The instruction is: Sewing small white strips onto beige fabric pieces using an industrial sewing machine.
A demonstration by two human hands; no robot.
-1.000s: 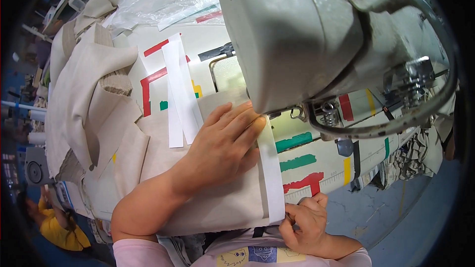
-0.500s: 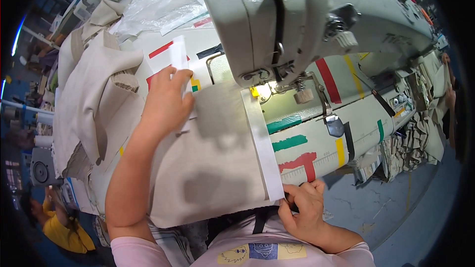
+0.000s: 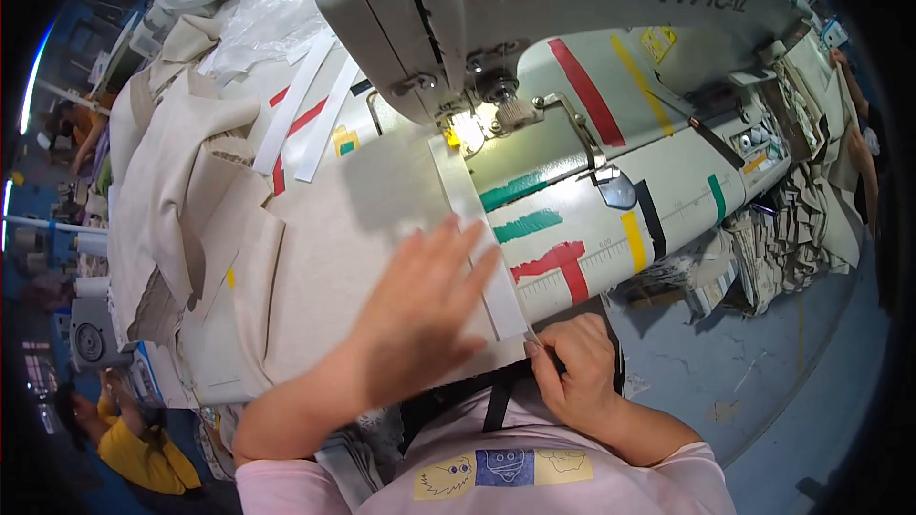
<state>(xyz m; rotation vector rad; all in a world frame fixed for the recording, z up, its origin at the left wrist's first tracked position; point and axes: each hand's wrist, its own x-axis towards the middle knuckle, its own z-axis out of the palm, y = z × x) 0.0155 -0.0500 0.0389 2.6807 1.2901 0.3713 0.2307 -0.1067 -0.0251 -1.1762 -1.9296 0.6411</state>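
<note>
A beige fabric panel [image 3: 329, 257] lies on the sewing machine bed, with a white strip [image 3: 503, 313] along its right edge. The strip's far end is at the lit presser foot [image 3: 462, 133] of the sewing machine [image 3: 382, 10]. My left hand [image 3: 420, 296], blurred, is over the panel beside the strip, fingers stretched and apart; whether it touches the cloth I cannot tell. At the near right corner, my right hand [image 3: 584, 367] has its fingers closed on the panel's edge just below the strip's end.
Two loose white strips [image 3: 327, 119] lie left of the machine head. Folded beige cloth [image 3: 181, 191] is heaped further left, with clear plastic [image 3: 262, 29] behind it. Tweezers [image 3: 692, 121] rest on the bed at right. Stacked fabric pieces [image 3: 787, 257] stand beyond. A person in yellow [image 3: 143, 448] is at lower left.
My left hand has let go of a white strip at the far left and come nearer and right, over the panel. My right hand stays at the near corner. The view has shifted.
</note>
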